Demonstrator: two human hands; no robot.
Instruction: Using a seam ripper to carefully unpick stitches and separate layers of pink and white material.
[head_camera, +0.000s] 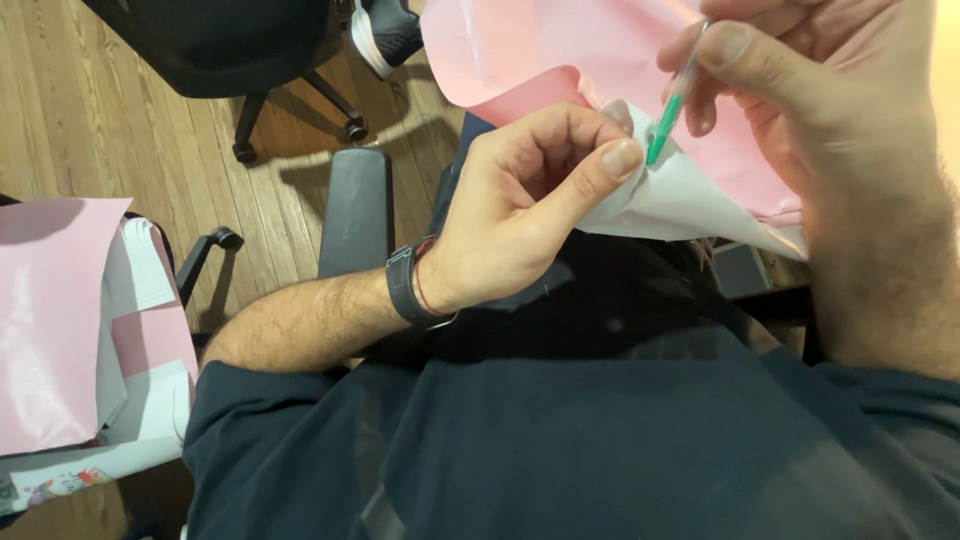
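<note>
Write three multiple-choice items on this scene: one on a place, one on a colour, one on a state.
1. Where does the stack of pink and white sheets lie?
A. On a chair at the person's left
B. On the person's lap
C. On the floor under the black chair

2. What colour is the slim tool in the right hand?
A. Red
B. Green
C. Yellow

3. How does the left hand meet the pink sheet?
A. It lies flat and open on it
B. It hangs apart from it
C. Its thumb and fingers pinch the white edge

Key: 1 A, the stack rests on a seat with a black armrest at the left edge. 2 B, the tool's shaft is green where it meets the paper. 3 C, the thumb presses the fold beside the tool's tip.
</note>
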